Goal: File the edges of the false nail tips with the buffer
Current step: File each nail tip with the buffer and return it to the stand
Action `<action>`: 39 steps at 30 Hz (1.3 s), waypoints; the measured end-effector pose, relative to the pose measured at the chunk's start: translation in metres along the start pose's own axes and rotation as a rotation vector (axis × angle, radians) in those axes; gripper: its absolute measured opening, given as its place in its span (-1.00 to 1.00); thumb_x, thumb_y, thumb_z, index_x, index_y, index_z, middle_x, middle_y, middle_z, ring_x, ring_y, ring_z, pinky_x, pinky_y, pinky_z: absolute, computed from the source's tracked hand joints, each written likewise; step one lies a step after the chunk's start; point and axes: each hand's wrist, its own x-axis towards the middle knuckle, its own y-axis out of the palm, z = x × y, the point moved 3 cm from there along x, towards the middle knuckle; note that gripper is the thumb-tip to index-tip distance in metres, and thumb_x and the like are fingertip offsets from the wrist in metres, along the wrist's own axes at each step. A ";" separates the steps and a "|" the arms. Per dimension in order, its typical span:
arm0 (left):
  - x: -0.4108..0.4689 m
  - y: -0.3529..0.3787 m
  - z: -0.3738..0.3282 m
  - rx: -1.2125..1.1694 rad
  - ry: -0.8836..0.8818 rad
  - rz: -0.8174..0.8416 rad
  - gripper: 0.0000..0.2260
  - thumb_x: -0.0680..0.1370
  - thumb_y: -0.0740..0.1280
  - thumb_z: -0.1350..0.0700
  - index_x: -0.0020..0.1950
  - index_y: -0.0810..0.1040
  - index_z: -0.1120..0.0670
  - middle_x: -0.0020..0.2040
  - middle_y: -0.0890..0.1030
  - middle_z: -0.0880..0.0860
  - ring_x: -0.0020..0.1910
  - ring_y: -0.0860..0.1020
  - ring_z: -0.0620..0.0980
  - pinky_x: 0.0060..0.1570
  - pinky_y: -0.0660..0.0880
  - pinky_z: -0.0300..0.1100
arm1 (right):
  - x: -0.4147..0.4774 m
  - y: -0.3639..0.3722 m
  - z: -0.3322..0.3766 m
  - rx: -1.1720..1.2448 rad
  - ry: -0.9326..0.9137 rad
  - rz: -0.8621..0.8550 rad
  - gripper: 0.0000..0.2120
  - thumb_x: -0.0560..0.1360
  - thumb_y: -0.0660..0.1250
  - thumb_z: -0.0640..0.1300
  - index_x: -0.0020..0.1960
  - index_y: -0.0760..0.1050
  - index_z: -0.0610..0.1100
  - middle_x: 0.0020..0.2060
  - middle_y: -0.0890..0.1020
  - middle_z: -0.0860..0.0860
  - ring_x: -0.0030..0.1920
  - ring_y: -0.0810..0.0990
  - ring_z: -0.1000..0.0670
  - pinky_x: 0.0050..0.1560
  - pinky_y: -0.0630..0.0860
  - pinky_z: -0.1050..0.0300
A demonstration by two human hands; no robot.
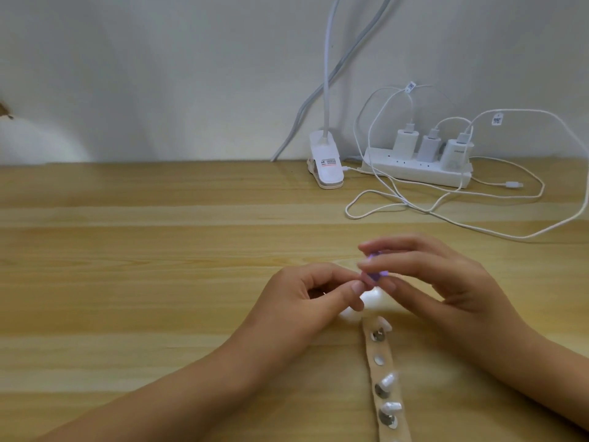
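A small purple buffer block [374,275] sits between the fingers and thumb of my right hand [439,282], which grips it just above the wooden table. My left hand [314,293] meets it from the left, thumb and forefinger pinched together at the buffer's lower left edge; whatever they hold is too small and blurred to make out. Below the hands a tan strip [387,387] runs toward me, carrying several white false nail tips [389,379] on round metal mounts. More white pieces [373,298] lie under the hands, partly hidden.
A white clip-on lamp base [422,164] stands at the table's back edge by the wall. To its right lies a white power strip [420,170] with three chargers, and loose white cables [446,208] loop across the right rear of the wooden table [143,266].
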 end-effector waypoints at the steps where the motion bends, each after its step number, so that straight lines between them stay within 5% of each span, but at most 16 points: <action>1: 0.000 0.000 0.001 -0.001 -0.002 -0.003 -0.91 0.54 0.40 0.03 -0.09 0.70 -0.11 -0.22 0.69 -0.06 -0.17 0.60 -0.09 -0.14 0.45 -0.36 | 0.000 -0.001 -0.001 0.012 0.021 -0.019 -0.82 0.53 0.39 -0.05 0.12 0.62 0.01 0.14 0.62 0.07 0.18 0.61 0.05 0.14 0.55 0.05; 5: -0.001 0.001 -0.001 -0.028 0.019 0.010 -0.88 0.46 0.40 -0.10 -0.15 0.69 -0.11 -0.24 0.68 -0.06 -0.22 0.55 -0.19 -0.18 0.41 -0.35 | -0.004 0.005 0.006 0.108 -0.073 0.007 -0.69 0.50 0.41 -0.03 0.23 0.54 -0.01 0.14 0.63 0.10 0.18 0.63 -0.03 0.20 0.54 0.03; 9: -0.001 0.000 0.002 0.001 -0.008 0.015 -0.94 0.51 0.43 -0.01 -0.11 0.69 -0.09 -0.25 0.68 -0.10 -0.22 0.56 -0.20 -0.20 0.43 -0.37 | 0.000 0.000 -0.002 0.100 0.021 -0.037 -0.74 0.45 0.47 -0.04 0.10 0.55 -0.04 0.09 0.65 0.13 0.17 0.63 0.00 0.19 0.53 -0.03; 13: 0.000 0.002 0.000 0.009 0.020 0.019 -0.89 0.44 0.42 -0.09 -0.15 0.69 -0.09 -0.23 0.68 -0.05 -0.25 0.52 -0.17 -0.24 0.39 -0.35 | -0.002 0.005 0.005 0.083 -0.107 0.031 -0.79 0.46 0.41 -0.12 0.08 0.58 -0.11 0.11 0.65 0.05 0.16 0.63 -0.01 0.20 0.51 0.13; 17: -0.001 0.001 0.002 -0.008 -0.014 0.016 -0.94 0.52 0.43 0.04 -0.08 0.71 -0.07 -0.24 0.69 -0.08 -0.23 0.60 -0.21 -0.20 0.44 -0.42 | 0.003 0.000 0.000 0.057 -0.024 -0.005 -0.72 0.48 0.35 -0.09 0.19 0.57 -0.04 0.07 0.66 0.07 0.15 0.63 0.04 0.18 0.52 0.11; 21: -0.002 0.002 -0.002 -0.025 -0.002 0.019 -0.88 0.53 0.42 0.08 -0.13 0.70 -0.13 -0.24 0.69 -0.06 -0.24 0.58 -0.25 -0.22 0.43 -0.43 | 0.000 0.005 0.007 -0.015 -0.137 0.052 -0.77 0.49 0.36 -0.15 0.14 0.62 -0.07 0.09 0.62 -0.03 0.13 0.61 0.04 0.14 0.49 0.24; 28: -0.001 0.002 -0.002 -0.021 0.010 -0.005 -0.91 0.50 0.41 0.09 -0.09 0.71 -0.06 -0.13 0.72 0.02 -0.08 0.65 0.02 -0.06 0.51 -0.18 | -0.001 0.008 0.011 -0.035 -0.168 0.065 -0.80 0.51 0.36 -0.15 0.13 0.62 -0.09 0.10 0.60 -0.04 0.14 0.60 0.03 0.17 0.48 0.21; 31: -0.001 0.001 -0.002 -0.026 -0.009 -0.009 -0.94 0.51 0.43 0.05 -0.11 0.71 -0.06 -0.20 0.70 -0.03 -0.14 0.63 -0.13 -0.08 0.50 -0.29 | 0.004 0.002 0.003 -0.039 -0.072 0.013 -0.80 0.49 0.42 -0.16 0.12 0.61 -0.07 0.08 0.61 -0.03 0.14 0.60 0.06 0.18 0.50 0.15; 36: -0.001 0.002 -0.002 -0.017 0.009 -0.009 -0.89 0.54 0.40 0.13 -0.10 0.71 -0.06 -0.18 0.71 0.00 -0.14 0.62 -0.13 -0.10 0.48 -0.29 | 0.000 0.006 0.006 0.005 -0.112 0.055 -0.80 0.52 0.38 -0.15 0.14 0.60 -0.07 0.10 0.60 -0.04 0.17 0.60 0.01 0.18 0.50 0.16; 39: -0.001 0.001 -0.001 -0.013 -0.011 -0.018 -0.92 0.53 0.41 0.11 -0.09 0.71 -0.02 -0.22 0.70 -0.03 -0.16 0.62 -0.15 -0.11 0.48 -0.33 | 0.004 0.001 -0.002 0.012 -0.022 0.009 -0.81 0.52 0.40 -0.16 0.12 0.60 -0.07 0.10 0.61 -0.03 0.18 0.59 0.00 0.20 0.51 0.01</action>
